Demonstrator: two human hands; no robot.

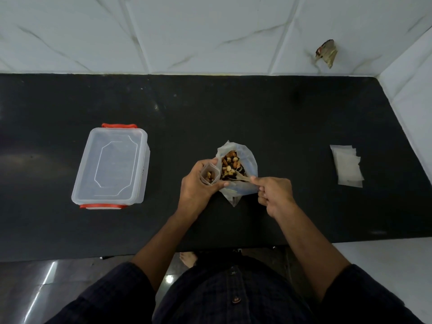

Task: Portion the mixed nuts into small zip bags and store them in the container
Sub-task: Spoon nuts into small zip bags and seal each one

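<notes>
Black stone counter [304, 118] | left hand [198, 183] grips small clear zip bag [210, 175] mouth-up, just left of big clear nut bag [236, 169] | right hand [273, 195] pinches pale spoon [240, 178] (bowl in nuts, handle pointing right)

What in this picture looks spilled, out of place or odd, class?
Nothing is spilled on the counter. One oddity: a crumpled brownish scrap is on the white tiled wall, above the counter's far right; what it is cannot be told.
</notes>
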